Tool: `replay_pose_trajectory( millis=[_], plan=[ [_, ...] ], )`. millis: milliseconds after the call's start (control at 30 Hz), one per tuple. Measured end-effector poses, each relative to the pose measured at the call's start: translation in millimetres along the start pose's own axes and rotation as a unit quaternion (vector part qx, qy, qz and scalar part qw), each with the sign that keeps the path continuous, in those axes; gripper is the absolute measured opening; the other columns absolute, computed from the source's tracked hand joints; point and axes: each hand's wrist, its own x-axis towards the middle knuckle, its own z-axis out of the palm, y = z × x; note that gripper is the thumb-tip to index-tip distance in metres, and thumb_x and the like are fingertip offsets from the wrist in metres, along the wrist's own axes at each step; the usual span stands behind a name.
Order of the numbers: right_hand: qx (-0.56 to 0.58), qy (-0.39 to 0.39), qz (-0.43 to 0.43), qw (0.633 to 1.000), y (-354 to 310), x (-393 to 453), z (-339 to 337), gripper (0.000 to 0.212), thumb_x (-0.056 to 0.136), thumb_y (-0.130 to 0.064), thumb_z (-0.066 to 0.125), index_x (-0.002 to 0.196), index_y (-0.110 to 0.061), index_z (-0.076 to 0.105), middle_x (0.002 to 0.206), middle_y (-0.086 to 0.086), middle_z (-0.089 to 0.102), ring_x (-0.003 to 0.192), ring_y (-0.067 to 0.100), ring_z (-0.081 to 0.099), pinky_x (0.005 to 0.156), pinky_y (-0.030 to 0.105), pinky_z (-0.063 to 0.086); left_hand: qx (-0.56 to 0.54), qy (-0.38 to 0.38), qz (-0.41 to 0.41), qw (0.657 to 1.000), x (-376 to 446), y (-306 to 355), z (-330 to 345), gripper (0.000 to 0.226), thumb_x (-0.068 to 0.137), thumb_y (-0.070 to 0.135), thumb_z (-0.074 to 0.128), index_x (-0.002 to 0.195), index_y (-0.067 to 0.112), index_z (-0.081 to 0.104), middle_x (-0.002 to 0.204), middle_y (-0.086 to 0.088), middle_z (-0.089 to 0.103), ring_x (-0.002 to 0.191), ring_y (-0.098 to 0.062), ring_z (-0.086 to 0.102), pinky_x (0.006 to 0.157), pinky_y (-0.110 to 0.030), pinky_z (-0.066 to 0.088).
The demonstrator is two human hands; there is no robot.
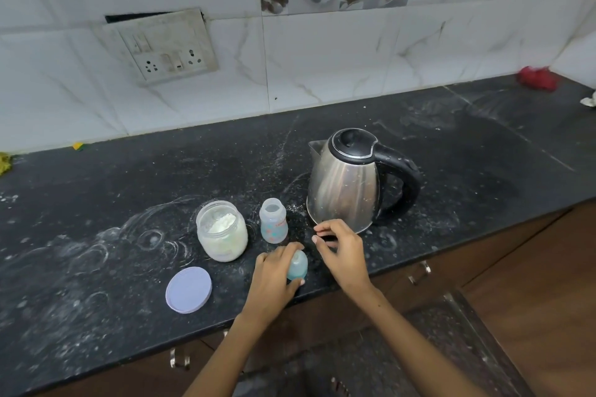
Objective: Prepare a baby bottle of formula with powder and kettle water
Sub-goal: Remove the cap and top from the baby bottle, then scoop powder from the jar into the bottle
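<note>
A small clear baby bottle (273, 221) stands uncapped on the black counter (129, 203), between an open jar of white powder (222, 230) and a steel kettle (346, 184) with a black handle. My left hand (274, 277) is closed around the bottle's pale blue cap (298, 266), which rests on the counter just in front of the bottle. My right hand (342, 248) hovers beside it, in front of the kettle's base, fingers apart and holding nothing. The jar's lilac lid (188, 289) lies flat at the front left.
White powder smears cover the counter. A wall socket plate (167, 45) sits on the tiled wall behind. A red cloth (537, 78) lies at the far right, yellow scraps (4, 163) at the far left. Brown drawers (419, 271) with metal handles run below the counter edge.
</note>
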Motion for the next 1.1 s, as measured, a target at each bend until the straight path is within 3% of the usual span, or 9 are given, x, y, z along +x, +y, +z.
replay_pose_trajectory(
  millis=[133,233,333,500,600,667,833,967,1100],
  plan=[
    [0.01,-0.01,-0.029,0.999,-7,1,4,0.014,0.085,-0.005,0.069,0.097,-0.012,0.066,0.096,-0.006,0.065,0.091,0.006,0.065,0.074,0.036,0.059,-0.027,0.042,0.009,0.999,-7,3,-13,0.073,0.069,0.022,0.08,0.135,0.024,0.047,0.13,0.009,0.058,0.12,-0.012,0.054,0.092,-0.025,0.034],
    [0.025,-0.003,-0.053,0.998,-21,7,3,0.014,0.085,-0.004,0.069,0.097,-0.011,0.066,0.097,-0.005,0.065,0.091,0.006,0.064,0.074,0.035,0.058,-0.037,0.102,0.015,0.994,-17,11,-32,0.065,0.074,0.023,0.078,0.131,0.028,0.047,0.124,0.009,0.06,0.109,-0.01,0.054,0.094,-0.024,0.04],
    [0.042,-0.018,-0.105,0.993,-47,22,17,0.013,0.085,-0.003,0.067,0.096,-0.009,0.066,0.098,-0.003,0.064,0.091,0.01,0.064,0.074,0.034,0.058,-0.023,0.192,0.004,0.981,-30,9,-62,0.054,0.081,0.031,0.073,0.128,0.026,0.048,0.128,0.008,0.058,0.111,-0.008,0.051,0.096,-0.019,0.035],
    [0.048,-0.068,-0.173,0.981,-92,49,54,0.011,0.087,-0.01,0.066,0.098,-0.011,0.066,0.099,-0.002,0.063,0.089,0.008,0.062,0.076,0.03,0.055,-0.045,0.321,-0.109,0.94,-36,-17,-98,0.07,0.074,0.048,0.069,0.131,0.016,0.045,0.13,0.003,0.052,0.119,-0.015,0.05,0.1,-0.038,0.042],
    [0.041,-0.127,-0.182,0.974,-104,64,70,0.014,0.087,-0.008,0.067,0.1,-0.012,0.065,0.099,-0.001,0.063,0.09,0.01,0.063,0.074,0.032,0.057,-0.079,0.286,-0.214,0.931,-27,-38,-101,0.105,0.06,0.066,0.071,0.142,0.014,0.033,0.143,-0.004,0.043,0.132,-0.021,0.042,0.107,-0.046,0.039],
    [0.024,-0.178,-0.181,0.967,-108,73,76,0.014,0.087,-0.005,0.066,0.099,-0.011,0.066,0.099,0.0,0.063,0.089,0.013,0.064,0.074,0.034,0.058,-0.115,0.244,-0.248,0.931,-19,-45,-99,0.118,0.051,0.069,0.073,0.145,0.014,0.03,0.148,-0.003,0.04,0.136,-0.02,0.039,0.11,-0.042,0.036],
    [-0.069,-0.271,-0.184,0.942,-114,89,82,0.011,0.086,-0.007,0.067,0.095,-0.012,0.072,0.094,0.0,0.07,0.083,0.015,0.066,0.077,0.04,0.056,-0.18,0.209,-0.224,0.935,0,-52,-96,0.091,0.049,0.039,0.089,0.128,0.024,0.047,0.116,0.016,0.056,0.107,-0.009,0.056,0.079,-0.011,0.038],
    [-0.183,-0.326,-0.184,0.909,-123,90,77,0.015,0.087,-0.019,0.068,0.1,-0.02,0.074,0.1,-0.001,0.074,0.089,0.018,0.067,0.083,0.037,0.054,-0.174,0.223,-0.198,0.938,2,-59,-93,0.074,0.051,0.029,0.092,0.112,0.03,0.051,0.106,0.016,0.061,0.098,-0.008,0.06,0.075,-0.015,0.042],
    [-0.313,-0.343,-0.207,0.861,-131,82,69,0.02,0.088,-0.028,0.067,0.106,-0.022,0.072,0.104,0.004,0.072,0.098,0.025,0.065,0.08,0.034,0.049,-0.123,0.209,-0.149,0.958,-2,-58,-82,0.081,0.049,0.035,0.086,0.12,0.024,0.049,0.119,0.013,0.055,0.109,-0.013,0.055,0.088,-0.026,0.043]
  ],
)
